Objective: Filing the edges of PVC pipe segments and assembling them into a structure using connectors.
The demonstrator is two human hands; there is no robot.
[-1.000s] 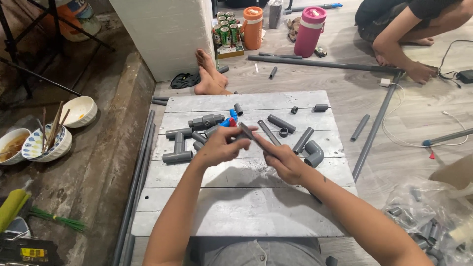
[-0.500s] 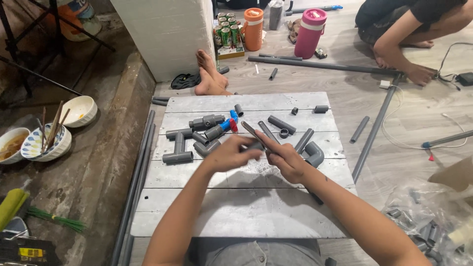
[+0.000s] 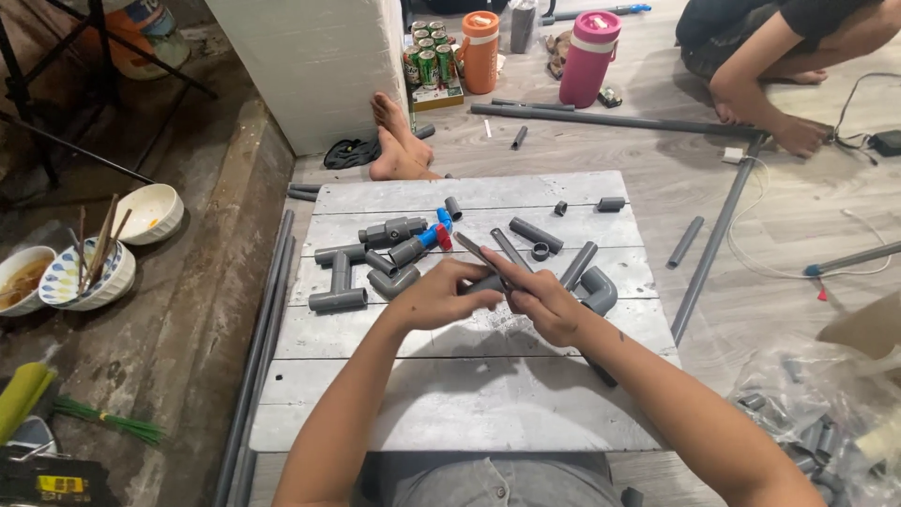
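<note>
- The short pipe is at frame centre, over the grey board, gripped by the left hand.
- The right hand grasps a thin tool laid against the pipe.
- Judgement: hold the pipe firm and keep the fingers off the tool's edge.
- Loose fittings lie just above.

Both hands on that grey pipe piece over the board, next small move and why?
Probably steady the short grey pipe piece with the left hand while the right hand works the thin tool along it: both hands meet there, tool laid against the piece.
</note>
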